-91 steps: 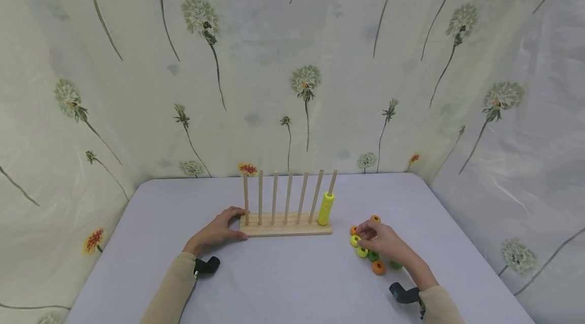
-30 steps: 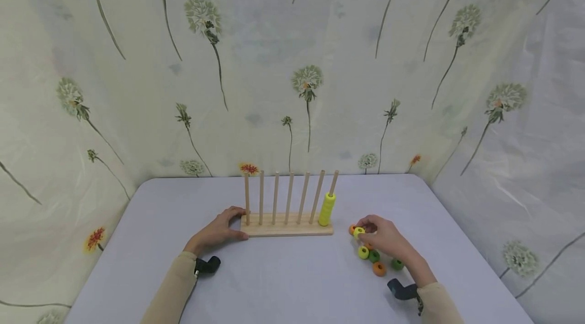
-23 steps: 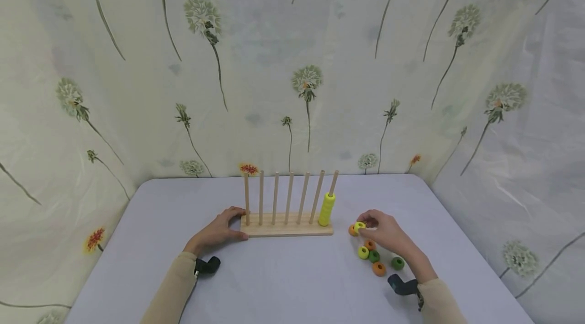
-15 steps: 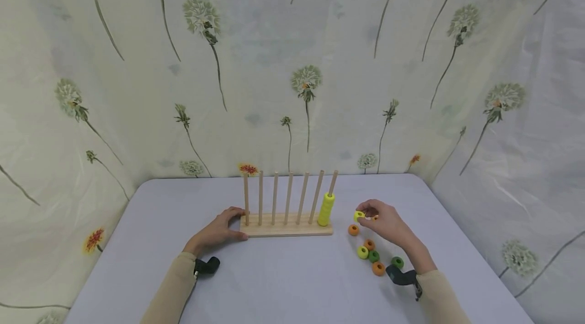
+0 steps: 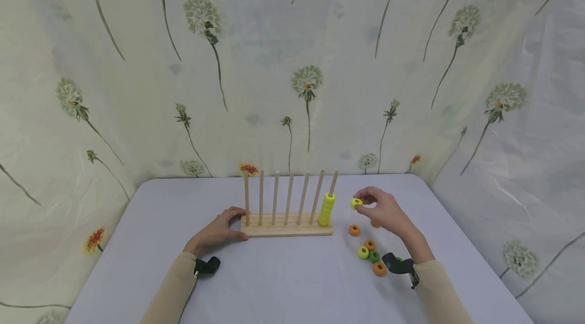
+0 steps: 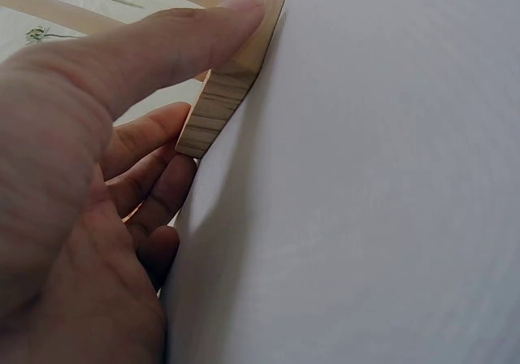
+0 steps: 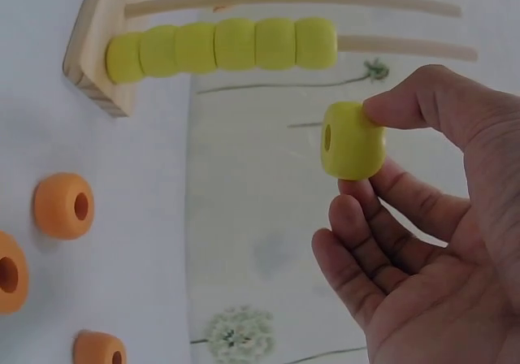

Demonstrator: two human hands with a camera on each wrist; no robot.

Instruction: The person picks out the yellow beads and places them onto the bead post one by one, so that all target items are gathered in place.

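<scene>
My right hand (image 5: 384, 211) pinches a yellow bead (image 7: 353, 140) between thumb and fingers, raised above the table to the right of the peg rack. The bead's hole shows in the right wrist view. My left hand (image 5: 220, 229) grips the left end of the wooden peg rack (image 5: 286, 231), thumb at the front and fingers behind, as the left wrist view shows. Several upright pegs stand on the rack's base. The rightmost peg carries a stack of yellow beads (image 5: 326, 209), with its bare tip above them; the other pegs bear no beads.
Loose beads lie on the white table (image 5: 283, 283) at the right: an orange bead (image 5: 354, 230) nearest the rack, a yellow bead (image 5: 363, 252), a green bead (image 5: 374, 256) and other orange ones. Another green bead is partly hidden by the right wrist camera (image 5: 396, 264). A flower-printed curtain (image 5: 256, 60) hangs behind.
My right hand has picked the yellow bead from the loose group, lifted it and carried it away from me, slightly left. My left hand and the rack have stayed put.
</scene>
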